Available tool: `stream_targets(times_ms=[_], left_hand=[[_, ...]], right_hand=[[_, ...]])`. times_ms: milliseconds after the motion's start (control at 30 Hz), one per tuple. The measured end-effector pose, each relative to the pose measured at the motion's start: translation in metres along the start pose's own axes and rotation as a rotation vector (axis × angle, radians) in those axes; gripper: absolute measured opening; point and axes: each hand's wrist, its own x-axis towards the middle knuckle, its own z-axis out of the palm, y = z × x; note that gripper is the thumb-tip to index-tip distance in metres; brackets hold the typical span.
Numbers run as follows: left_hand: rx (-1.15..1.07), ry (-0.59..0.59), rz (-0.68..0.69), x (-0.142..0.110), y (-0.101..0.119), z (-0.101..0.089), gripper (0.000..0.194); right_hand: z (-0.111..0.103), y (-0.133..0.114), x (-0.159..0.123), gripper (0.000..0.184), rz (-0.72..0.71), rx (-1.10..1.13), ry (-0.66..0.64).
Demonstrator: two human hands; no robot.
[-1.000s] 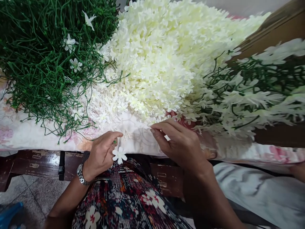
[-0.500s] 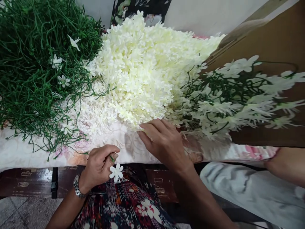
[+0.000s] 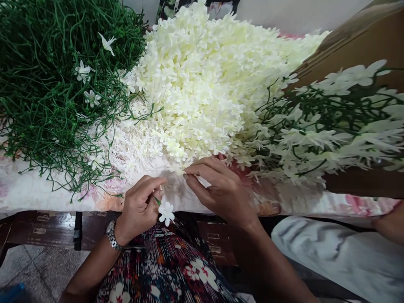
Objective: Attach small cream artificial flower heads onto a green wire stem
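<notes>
My left hand [image 3: 139, 208], with a metal watch on the wrist, is closed on a short green stem tipped with a small white flower [image 3: 166, 212] that hangs below my fingers. My right hand [image 3: 217, 189] pinches at the near edge of a big heap of loose cream flower heads [image 3: 208, 80], its fingertips pressed together on something I cannot make out. Both hands are close together over the edge of a floral cloth [image 3: 38, 191].
A tangle of bare green stems [image 3: 53, 80] fills the left. A bunch of stems with white flowers [image 3: 328, 126] lies on the right by a cardboard box [image 3: 362, 38]. Another person's arm [image 3: 389, 225] and grey-clad leg [image 3: 334, 256] are at the right. A dark wooden bench edge [image 3: 44, 229] runs below the cloth.
The view shifted slightly. My right hand's fingers went from stretched toward the heap to pinched together at its edge. My left hand rose a little toward it, still holding the flowered stem.
</notes>
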Motion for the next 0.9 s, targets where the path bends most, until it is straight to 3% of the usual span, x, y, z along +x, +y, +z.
stream_targets(times_ms=[200, 367, 500, 633, 700, 833, 900], left_hand=[[-0.182, -0.055, -0.235, 0.0, 0.006, 0.003, 0.009], [-0.371, 0.033, -0.351, -0.002, 0.007, 0.008, 0.012], [-0.405, 0.107, -0.318, -0.008, 0.006, 0.002, 0.011], [-0.464, 0.181, -0.352, -0.016, 0.003, -0.01, 0.009], [-0.504, 0.208, -0.39, -0.018, 0.002, -0.014, 0.007], [-0.527, 0.207, -0.442, -0.018, -0.002, -0.015, 0.013], [-0.523, 0.192, -0.449, -0.017, -0.004, -0.015, 0.015]], right_hand=[[0.0, -0.013, -0.001, 0.018, -0.228, -0.074, 0.068], [0.012, -0.021, -0.008, 0.021, -0.346, -0.099, 0.077], [0.012, -0.026, -0.009, 0.025, -0.335, 0.026, 0.066], [0.005, -0.017, -0.007, 0.023, -0.194, 0.055, 0.109], [0.002, -0.011, -0.006, 0.018, -0.137, -0.053, 0.054], [0.007, -0.007, -0.004, 0.014, -0.152, -0.221, -0.216], [0.012, -0.009, -0.004, 0.014, -0.145, -0.269, -0.282]])
